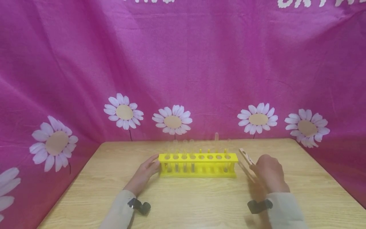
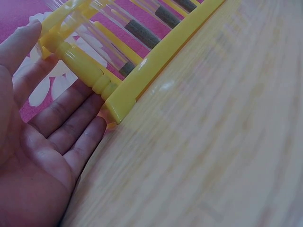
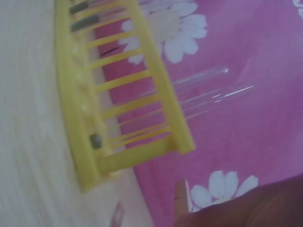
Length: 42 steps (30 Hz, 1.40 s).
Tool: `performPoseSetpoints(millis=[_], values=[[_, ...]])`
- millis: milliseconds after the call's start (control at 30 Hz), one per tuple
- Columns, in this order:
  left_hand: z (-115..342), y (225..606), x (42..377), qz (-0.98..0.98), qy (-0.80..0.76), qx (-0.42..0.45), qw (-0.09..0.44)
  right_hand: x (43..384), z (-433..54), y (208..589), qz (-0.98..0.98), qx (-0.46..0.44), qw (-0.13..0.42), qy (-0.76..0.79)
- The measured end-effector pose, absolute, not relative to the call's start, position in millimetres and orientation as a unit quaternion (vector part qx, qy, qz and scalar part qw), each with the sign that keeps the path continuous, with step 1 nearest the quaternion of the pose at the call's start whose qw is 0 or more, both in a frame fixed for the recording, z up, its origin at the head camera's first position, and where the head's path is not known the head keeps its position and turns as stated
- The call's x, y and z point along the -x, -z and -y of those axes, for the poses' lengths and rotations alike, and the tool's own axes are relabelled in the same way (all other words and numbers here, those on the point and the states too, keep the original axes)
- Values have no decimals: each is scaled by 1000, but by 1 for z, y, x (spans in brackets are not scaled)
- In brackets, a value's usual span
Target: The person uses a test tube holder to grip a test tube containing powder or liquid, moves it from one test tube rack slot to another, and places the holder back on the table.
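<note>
Nearest us, two pale sleeves [image 1: 117, 210] with dark wrist devices [image 1: 258, 206] reach over the desk [image 1: 186, 203], and right between the hands sits the yellow rack [image 1: 197, 174]! It stands upright towards the desk's far edge, well in from both side edges: left end against the left hand [image 1: 145, 173], right end just beside the clip in the right hand [image 1: 270, 173].

Look at that rack: a flat base, a turned end post [image 2: 78, 64], and a top bar with a row of eight round holes. Clear test tubes [image 1: 185, 167] fill the four leftmost holes and the rightmost, each with a dark grey filling [image 2: 142, 33] at its bottom.

Now the hands! The left has that end in its grasp, thumb on the top bar, fingers stretched around the post. Over on the right, the other hand is curled, palm down, pinching a wooden clip [image 1: 246, 155] that slants up and left; the right wrist view shows clip and rack apart.

Behind the top bar, one clear tall tube [image 1: 216, 140] rises above the rest. And beyond the desk's far edge hangs a magenta cloth [image 1: 200, 63], white daisies [image 1: 124, 112] across its lower part, white lettering [image 1: 294, 3] cropped at the top.
</note>
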<state>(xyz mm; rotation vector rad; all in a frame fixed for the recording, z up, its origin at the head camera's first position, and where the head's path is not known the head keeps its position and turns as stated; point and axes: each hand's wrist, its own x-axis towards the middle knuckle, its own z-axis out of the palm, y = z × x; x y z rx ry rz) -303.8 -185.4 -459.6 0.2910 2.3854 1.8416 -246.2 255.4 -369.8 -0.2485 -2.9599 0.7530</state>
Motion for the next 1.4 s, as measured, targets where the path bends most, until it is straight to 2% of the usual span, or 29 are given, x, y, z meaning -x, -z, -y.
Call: performPoseSetpoints(millis=[400, 933, 1067, 1400], values=[[187, 464, 304, -780, -615, -105, 51, 233, -242, 338, 943, 115, 90, -298], [187, 460, 303, -786, -608, -103, 52, 218, -203, 307, 918, 83, 221, -317], [187, 461, 304, -780, -615, -107, 50, 219, -192, 304, 915, 73, 231, -322], [187, 463, 308, -770, -626, -112, 53, 225, -169, 298, 912, 45, 212, -348]])
